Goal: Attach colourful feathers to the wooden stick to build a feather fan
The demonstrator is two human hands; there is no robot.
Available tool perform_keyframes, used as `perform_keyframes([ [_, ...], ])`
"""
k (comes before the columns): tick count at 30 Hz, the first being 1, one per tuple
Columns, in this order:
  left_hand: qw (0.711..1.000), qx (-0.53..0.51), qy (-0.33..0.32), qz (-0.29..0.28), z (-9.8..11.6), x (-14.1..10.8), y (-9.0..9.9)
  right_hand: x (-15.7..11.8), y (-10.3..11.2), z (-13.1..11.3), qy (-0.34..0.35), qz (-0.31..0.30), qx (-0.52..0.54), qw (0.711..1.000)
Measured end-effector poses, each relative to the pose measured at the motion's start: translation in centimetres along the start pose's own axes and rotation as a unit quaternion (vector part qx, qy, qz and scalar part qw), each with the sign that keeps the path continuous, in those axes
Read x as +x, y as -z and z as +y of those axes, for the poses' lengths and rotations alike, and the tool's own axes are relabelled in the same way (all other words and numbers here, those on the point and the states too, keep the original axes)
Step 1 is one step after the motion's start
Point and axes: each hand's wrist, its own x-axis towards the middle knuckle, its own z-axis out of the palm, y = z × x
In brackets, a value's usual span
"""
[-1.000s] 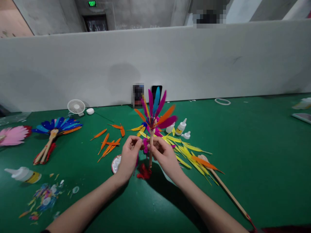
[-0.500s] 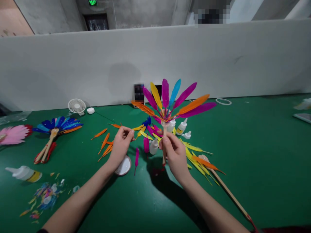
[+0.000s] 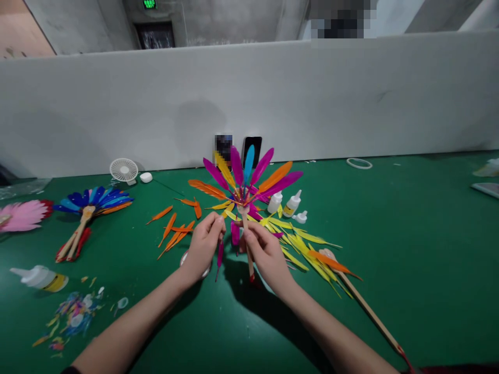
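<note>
My right hand (image 3: 268,253) is closed around the wooden handle of a feather fan (image 3: 244,209), held upright above the table. Magenta, orange, yellow and blue feathers spread from its top; a red bit shows at the handle's lower end. Just left of the handle, my left hand (image 3: 206,240) is closed in a pinch; whatever its fingertips may hold is hidden. Below that hand, a small round dish (image 3: 184,257) is mostly covered. A loose magenta feather (image 3: 220,257) lies by its fingers, and another magenta feather (image 3: 235,232) lies between the hands.
Orange feathers (image 3: 168,228) lie left, yellow feathers (image 3: 312,252) right, beside a wooden stick (image 3: 370,306). Glue bottles (image 3: 291,203) stand behind; another glue bottle (image 3: 41,278) lies left near scraps (image 3: 76,314). A blue feather fan (image 3: 93,200), small electric fan (image 3: 123,170) and phone (image 3: 252,150) sit farther back.
The feather fan and my right hand have moved down and to the left. My left hand has shifted slightly right and down, closer to the handle, covering more of the dish.
</note>
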Motion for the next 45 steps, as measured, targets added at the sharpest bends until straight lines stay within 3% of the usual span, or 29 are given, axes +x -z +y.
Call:
perform_keyframes([
  [7, 0.999, -0.008, 0.018, -0.028, -0.8, -0.9, -0.7, 0.2, -0.4, 0.9, 0.005, -0.037, 0.023, 0.999],
  [12, 0.999, 0.013, 0.011, 0.028, -1.0, -1.1, -0.4, 0.1, -0.5, 1.1, 0.009, -0.047, -0.008, 0.999],
  [19, 0.993, 0.007, 0.046, 0.106, -1.0, -1.6, 0.3, 0.1, -0.8, 1.2, -0.002, -0.117, -0.017, 0.993],
  [29, 0.990, -0.047, 0.093, 0.094, -2.3, -2.4, 0.8, -0.4, -1.8, 1.5, -0.003, -0.174, -0.067, 0.982],
  [36, 0.996, -0.033, 0.039, 0.073, -3.0, -3.1, 0.3, -0.2, -1.6, 2.2, 0.016, -0.146, -0.147, 0.978],
  [41, 0.995, 0.006, 0.034, 0.094, -3.2, -2.7, 0.7, -0.3, -1.4, 2.3, 0.110, -0.130, -0.205, 0.964],
  [43, 0.992, 0.004, 0.033, 0.121, -3.1, -2.5, 0.8, -0.3, -1.1, 1.9, 0.162, -0.069, -0.217, 0.960],
  [45, 0.989, -0.013, 0.041, 0.142, -2.9, -2.3, 0.9, -0.2, -0.6, 1.5, 0.203, 0.033, -0.216, 0.955],
])
